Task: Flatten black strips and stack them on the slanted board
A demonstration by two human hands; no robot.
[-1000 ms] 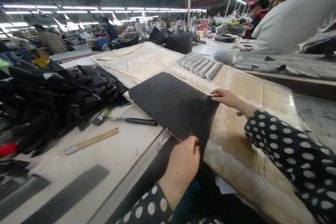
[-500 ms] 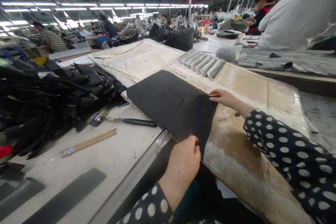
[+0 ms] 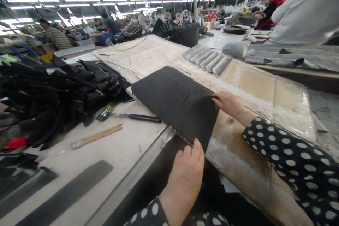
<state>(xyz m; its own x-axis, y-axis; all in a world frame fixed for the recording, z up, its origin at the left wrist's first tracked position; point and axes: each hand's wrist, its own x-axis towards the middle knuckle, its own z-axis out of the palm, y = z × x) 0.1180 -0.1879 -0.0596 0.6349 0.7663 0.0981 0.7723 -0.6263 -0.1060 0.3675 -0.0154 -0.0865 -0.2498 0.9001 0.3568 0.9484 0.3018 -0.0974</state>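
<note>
Thin black sheets (image 3: pixel 174 99), overlapped in a fanned row with stepped edges, lie on a brown board (image 3: pixel 233 137). At the near left corner of the row, my left hand (image 3: pixel 186 174) is closed, its thumb and fingers pinching a black sheet's edge. On the far right side my right hand (image 3: pixel 229 104) also pinches the edge, with its fingertips partly hidden against the black material. Between my hands the right end of the sheets bends slightly. Whether I hold one sheet or more, I cannot tell.
A brush (image 3: pixel 106 113), a black-handled tool (image 3: pixel 141 117) and a wooden stick (image 3: pixel 96 136) lie on the table at left. Beyond them is a heap of black pieces (image 3: pixel 66 91). Grey strips (image 3: pixel 208 59) rest behind the sheets. A co-worker in a pale top (image 3: pixel 307 10) is at right.
My left hand has shifted slightly down along the near edge, its fingers now straighter. The right hand's fingers have curled over the far edge. The whole view has turned a little.
</note>
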